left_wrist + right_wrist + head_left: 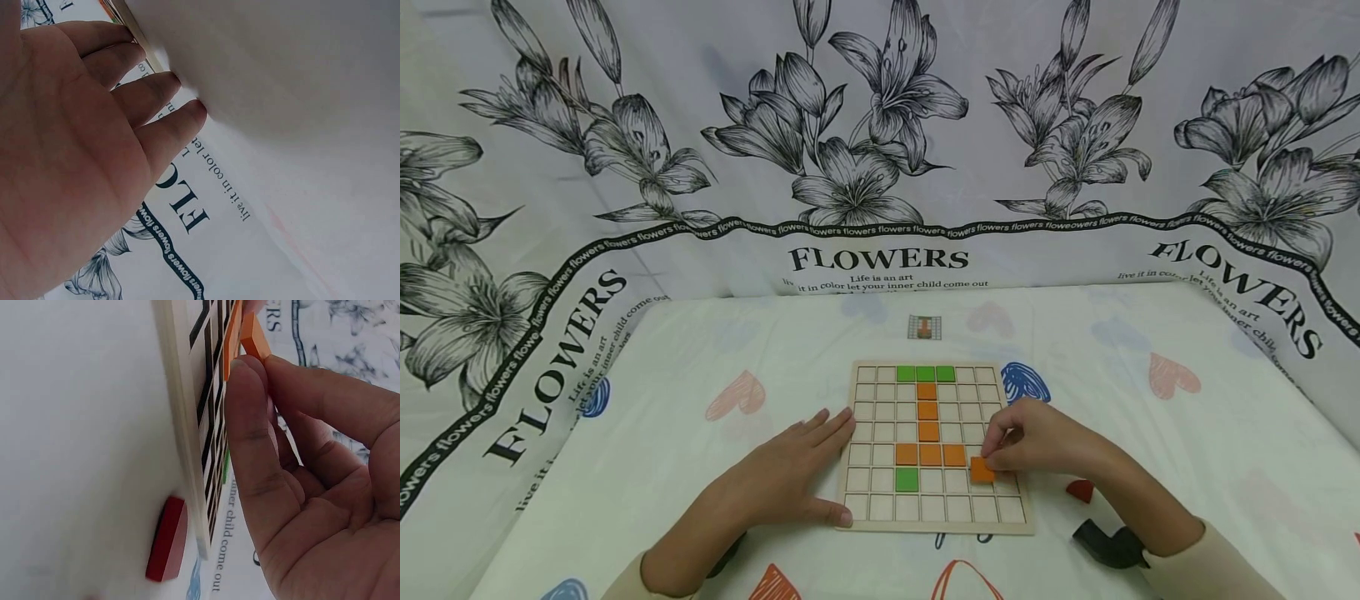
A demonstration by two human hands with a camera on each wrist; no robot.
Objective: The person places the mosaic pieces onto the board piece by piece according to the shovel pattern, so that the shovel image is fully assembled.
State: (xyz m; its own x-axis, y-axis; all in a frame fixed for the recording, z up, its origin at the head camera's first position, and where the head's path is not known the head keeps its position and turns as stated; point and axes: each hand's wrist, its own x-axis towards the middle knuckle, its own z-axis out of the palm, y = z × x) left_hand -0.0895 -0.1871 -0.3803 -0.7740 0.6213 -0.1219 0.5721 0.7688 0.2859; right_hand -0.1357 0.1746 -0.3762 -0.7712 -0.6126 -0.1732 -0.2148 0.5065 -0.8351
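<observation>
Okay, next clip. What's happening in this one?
A person is laying coloured tiles on a gridded wooden board. The right hand pinches an orange tile over the board's right part and has not let go. The left hand lies at its left edge, fingers extended. On the grid are six other orange tiles and four green tiles. A small picture card lies beyond the board, and a red piece to its right.

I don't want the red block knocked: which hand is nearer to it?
Right. The right hand is just beyond the red block; the left hand is across the board from it, at the left edge.
</observation>
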